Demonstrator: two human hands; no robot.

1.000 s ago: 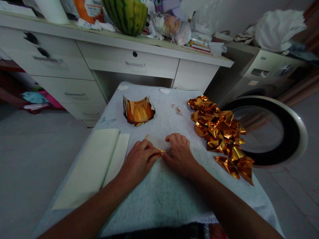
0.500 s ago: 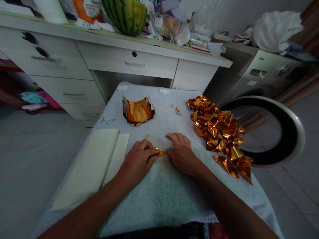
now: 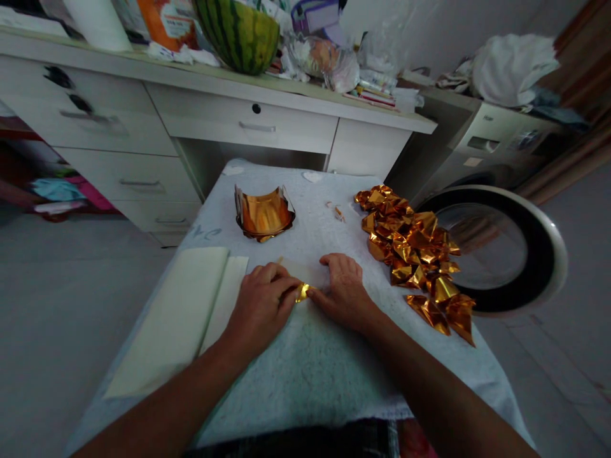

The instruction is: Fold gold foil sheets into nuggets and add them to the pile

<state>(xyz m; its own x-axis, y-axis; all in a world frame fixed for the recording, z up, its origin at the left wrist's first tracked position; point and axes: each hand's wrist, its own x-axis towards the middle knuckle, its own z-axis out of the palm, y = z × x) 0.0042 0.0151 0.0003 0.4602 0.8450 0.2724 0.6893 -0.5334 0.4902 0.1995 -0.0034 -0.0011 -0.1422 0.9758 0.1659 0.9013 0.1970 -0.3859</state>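
Observation:
My left hand (image 3: pixel 265 305) pinches the left end of a small gold foil strip (image 3: pixel 302 292) at the middle of the cloth-covered table. From the right, my right hand (image 3: pixel 344 292) touches the same foil with its thumb, its other fingers spread on the cloth. A thin pale sheet (image 3: pixel 300 270) lies under and behind the foil, partly hidden by my left hand. Curved gold foil sheets (image 3: pixel 265 213) stand farther back. Many folded gold pieces (image 3: pixel 415 245) are heaped on the right, and pale yellow paper (image 3: pixel 176 318) lies on the left.
Small scraps (image 3: pixel 338 213) lie near the table's back. Beyond it stands a white cabinet (image 3: pixel 258 117) with a watermelon (image 3: pixel 238 35) and bags on top. A washing machine with an open round door (image 3: pixel 548 254) is at the right, beside the table (image 3: pixel 305 394).
My right thumb has moved left onto the foil, and more of the foil's bright face shows between my hands. The view has shifted slightly.

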